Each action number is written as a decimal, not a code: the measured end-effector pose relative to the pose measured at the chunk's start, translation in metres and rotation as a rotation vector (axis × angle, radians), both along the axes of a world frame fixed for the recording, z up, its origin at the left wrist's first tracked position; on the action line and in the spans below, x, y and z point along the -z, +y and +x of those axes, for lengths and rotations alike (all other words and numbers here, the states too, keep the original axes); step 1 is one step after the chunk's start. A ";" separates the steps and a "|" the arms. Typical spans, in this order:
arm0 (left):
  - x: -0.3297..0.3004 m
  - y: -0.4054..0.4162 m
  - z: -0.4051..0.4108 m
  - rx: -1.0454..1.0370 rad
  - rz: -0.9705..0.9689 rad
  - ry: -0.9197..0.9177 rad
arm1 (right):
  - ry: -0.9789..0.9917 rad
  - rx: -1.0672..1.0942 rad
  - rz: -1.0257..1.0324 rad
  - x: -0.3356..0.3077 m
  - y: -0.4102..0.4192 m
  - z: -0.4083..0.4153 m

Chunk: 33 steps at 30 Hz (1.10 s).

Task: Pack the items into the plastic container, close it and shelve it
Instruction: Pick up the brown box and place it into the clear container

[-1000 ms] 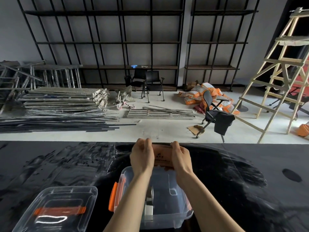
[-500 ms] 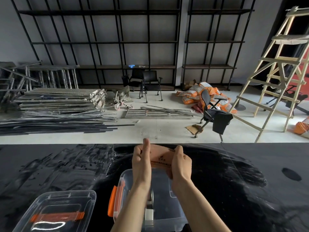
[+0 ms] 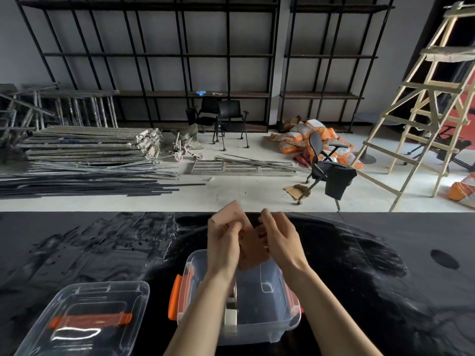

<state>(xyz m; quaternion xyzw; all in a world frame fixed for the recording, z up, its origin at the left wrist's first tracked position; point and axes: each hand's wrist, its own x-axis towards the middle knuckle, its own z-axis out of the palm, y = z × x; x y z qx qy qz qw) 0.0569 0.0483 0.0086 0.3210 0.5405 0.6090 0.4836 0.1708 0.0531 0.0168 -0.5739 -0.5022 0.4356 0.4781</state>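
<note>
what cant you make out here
- Print on the brown packet: motion-blurred, half covered by the left hand and right hand.
- Metal item in the container: the left forearm crosses it.
- Lid: near end cut by the bottom edge.

Two bare forearms rise from six o'clock and converge toward the centre, wrists near each other. The left hand [image 3: 223, 242] sits at about eleven o'clock of the right, its fingers curled in a pinch, thumb tucked toward the palm. The right hand [image 3: 280, 235] is looser — fingers spread and bent, back of the hand facing up, thumb angled toward nine o'clock.
</note>
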 end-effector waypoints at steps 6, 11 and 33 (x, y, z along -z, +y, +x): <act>0.018 -0.001 0.012 0.105 -0.138 -0.015 | -0.182 -0.153 0.049 0.026 -0.008 -0.017; 0.011 -0.019 0.020 0.132 -0.153 0.208 | -0.101 0.000 -0.061 0.036 -0.014 -0.015; 0.075 -0.004 0.057 0.504 -0.647 0.677 | -0.489 0.075 -0.098 0.080 -0.034 0.045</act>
